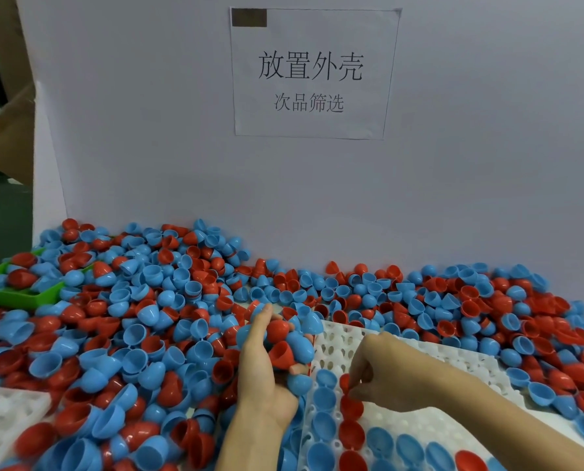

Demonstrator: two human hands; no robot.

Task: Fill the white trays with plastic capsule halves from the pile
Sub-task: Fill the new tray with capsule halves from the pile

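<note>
right hand (372, 375): fingers curled in a pinch grip on a red half (345, 382) over the white tray (436, 355). left hand (266, 362): palm up, cupping a handful of halves (294, 348), red and blue. tray status: near rows seated with blue and red halves, far pockets bare. a second tray (5, 413) at left looks unfilled. pile (147, 300) covers the bench, large. judged early in the task.

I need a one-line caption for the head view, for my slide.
Left hand holds several red and blue capsule halves while right hand sets a red half into the white tray.
</note>
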